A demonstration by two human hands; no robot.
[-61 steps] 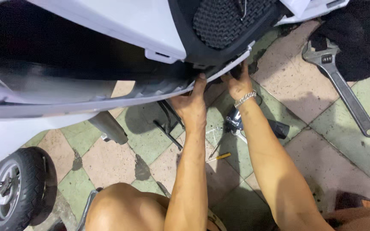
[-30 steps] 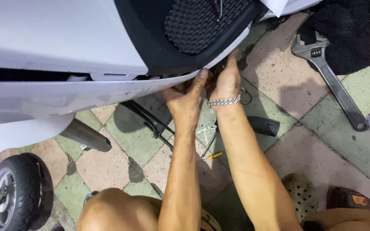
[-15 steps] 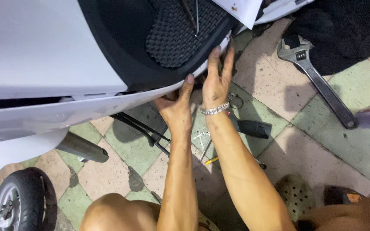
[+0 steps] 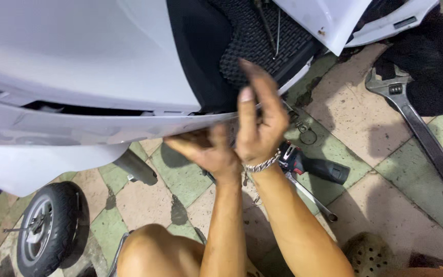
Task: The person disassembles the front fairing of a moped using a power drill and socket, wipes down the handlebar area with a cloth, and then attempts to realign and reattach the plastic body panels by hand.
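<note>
Both hands have come away from the scooter's edge since half a second ago, and the right one has lifted and curled.

The right hand (image 4: 260, 120) is raised in front of the white plastic scooter body panel (image 4: 78, 66), with a silver chain bracelet (image 4: 262, 165) on its wrist. Its fingers (image 4: 255, 87) are bent loosely inward. I cannot tell if they pinch anything small.

The left hand (image 4: 206, 149) is just beside the right one, lower down. Its fingers (image 4: 180, 143) are spread open and hold nothing. They point up under the thin lower edge of the white panel, very near it, and I cannot tell if they touch.

Above the right fingertips lies the black bumpy rubber foot mat (image 4: 262, 46) of the scooter.

Just beside the right wrist, on the tiled floor (image 4: 375, 190), lies a red and black power tool (image 4: 308, 165). A big grey metal adjustable wrench (image 4: 416, 128) lies well apart, off past the right hand. A small black rubber wheel (image 4: 47, 231) sits far off below the left fingers.
</note>
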